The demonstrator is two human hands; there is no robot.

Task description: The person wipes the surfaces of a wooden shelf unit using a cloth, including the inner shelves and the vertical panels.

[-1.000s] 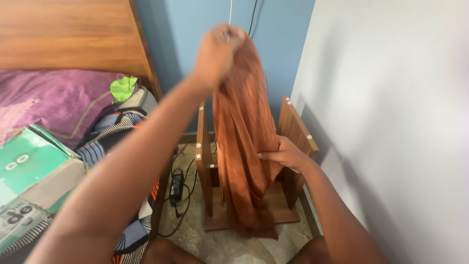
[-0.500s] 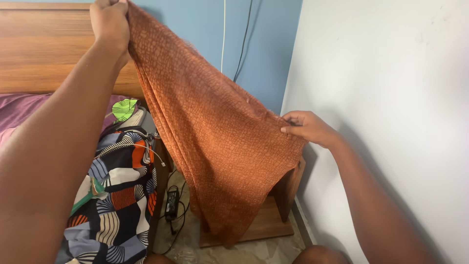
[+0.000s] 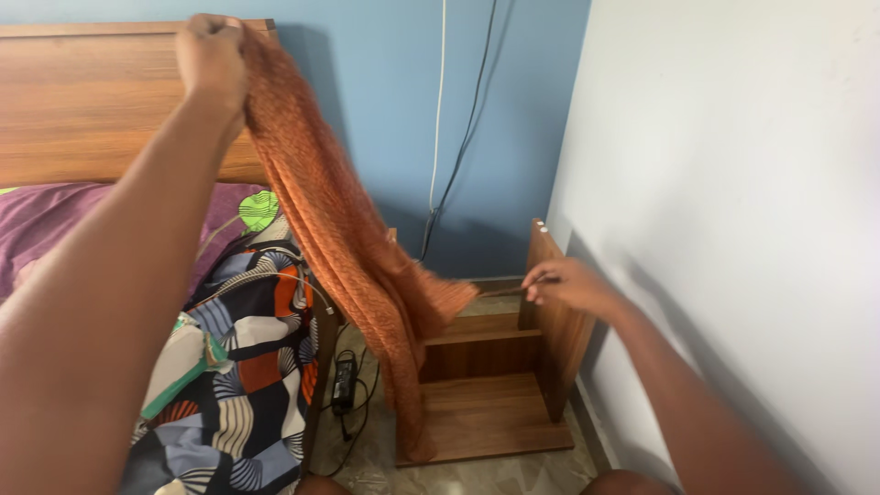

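Far left: bed (image 3: 55,229) w/ purple cover, patterned bag (image 3: 238,385) leaning at its edge, wooden headboard (image 3: 82,101) behind. Left hand (image 3: 213,57) raised high in front of headboard, clenched round top of orange cloth (image 3: 348,238). Cloth hangs down diagonally, lower end draped over wooden shelf unit (image 3: 495,367) on floor. Black charger (image 3: 345,380) on floor between bed & unit. Right hand (image 3: 559,284) at unit's right side panel, fingertips pinched; can't tell if on the cloth's edge.
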